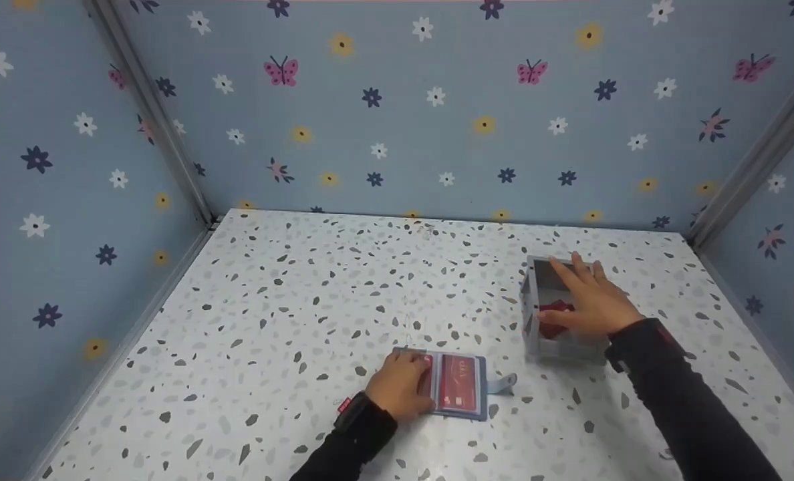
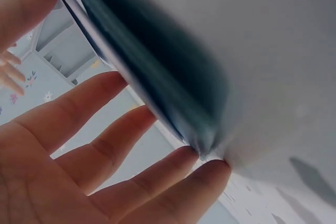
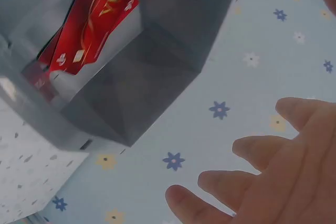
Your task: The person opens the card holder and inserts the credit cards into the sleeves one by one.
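Gold letters reading "VIP" show on a glossy red VIP card (image 3: 92, 22), which overlaps other red cards inside a smooth grey, open-topped box (image 1: 531, 327). The blue-grey card holder (image 1: 482, 384) lies open on the speckled tabletop (image 1: 343, 280), the box at its 2 o'clock. Its clear plastic sleeves hold red cards; the sleeved card on the right (image 1: 458, 384) carries pale lettering too small to read, its long axis running from 12 to 6 o'clock. A pale strap (image 1: 502, 383) with a round fastener points toward 3 o'clock. The left hand (image 1: 400, 387) rests on the holder's 9 o'clock side, fingers slightly bent and fingertips against it. The right hand (image 1: 591, 304) is spread over the box's 3 o'clock side, pinching nothing.
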